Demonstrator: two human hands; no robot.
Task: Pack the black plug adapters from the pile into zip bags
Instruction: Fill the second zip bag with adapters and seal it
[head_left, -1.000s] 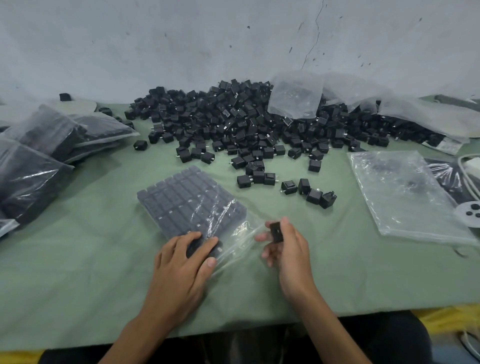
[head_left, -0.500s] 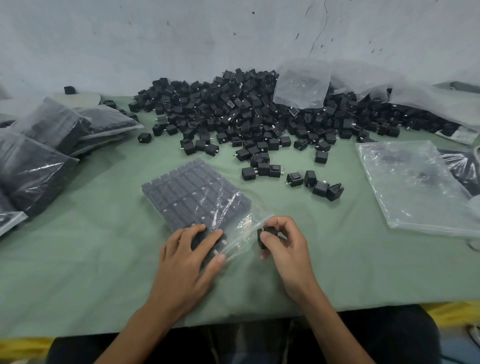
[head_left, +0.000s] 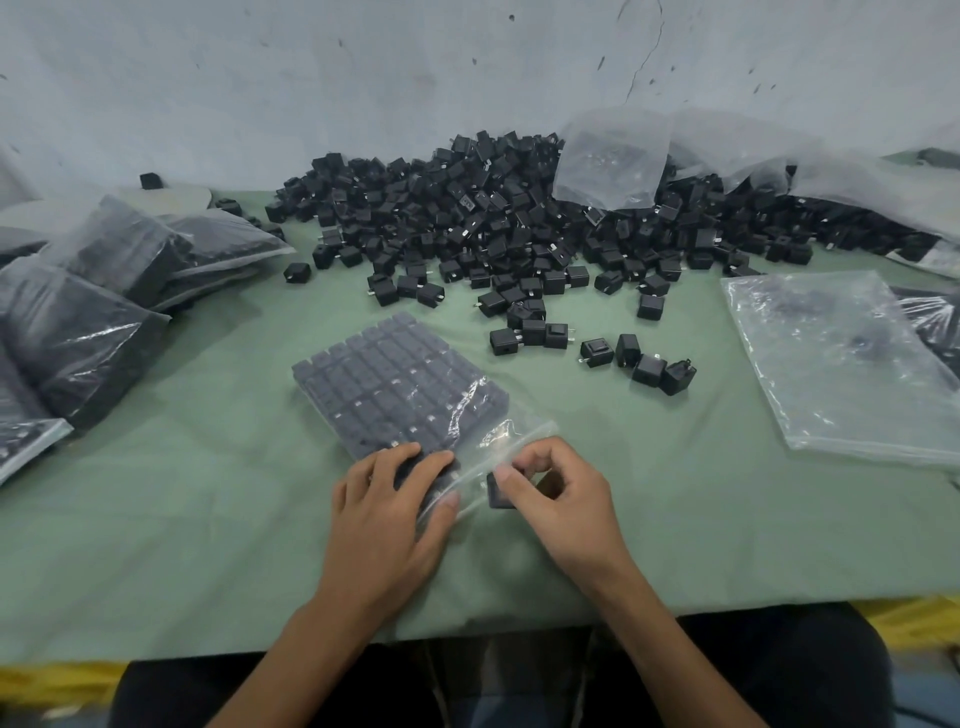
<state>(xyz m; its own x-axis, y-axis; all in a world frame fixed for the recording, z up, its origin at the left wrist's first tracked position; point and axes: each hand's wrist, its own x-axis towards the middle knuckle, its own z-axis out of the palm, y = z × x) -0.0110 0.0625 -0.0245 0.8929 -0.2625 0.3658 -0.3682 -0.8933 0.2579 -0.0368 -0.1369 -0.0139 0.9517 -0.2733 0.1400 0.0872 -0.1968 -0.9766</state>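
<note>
Two hands, head view only. Left hand (head_left: 387, 512) first? —A

At 6 o'clock in frame, flat on the near end of the zip bag (head_left: 395, 384). Fingers are spread over the plastic, pressing down, grasping nothing. Thumb is on the loose flap. —B

Right hand (head_left: 558, 499)? —A

Just at 3 o'clock of the left one. Fingers and thumb are curled, pinching one adapter (head_left: 497, 491) right at the bag's mouth. Under the flap or only at its edge, can't tell. —B

Bag itself? —A

Lies flat on the green tablecloth (head_left: 208, 493), dead centre, long side running 5 to 11 o'clock. It's packed with black adapters in tight rows, with the mouth toward the person. —B

Pile? —A

The pile (head_left: 493, 218) is at 12 o'clock, a wide heap against the wall (head_left: 311, 78). Crumpled clear bags (head_left: 610, 156) lie over it from 1 to 2 o'clock. A small loose cluster (head_left: 639, 361) sits at 2 o'clock of the zip bag, apart from it. —B

Rest? —A

Filled bags (head_left: 88, 322) are stacked at 9 o'clock. Flat empty bags (head_left: 841, 364) are at 3 o'clock, well apart from the hands. There's a stray adapter (head_left: 148, 181) far out at 10 o'clock. —B
</note>
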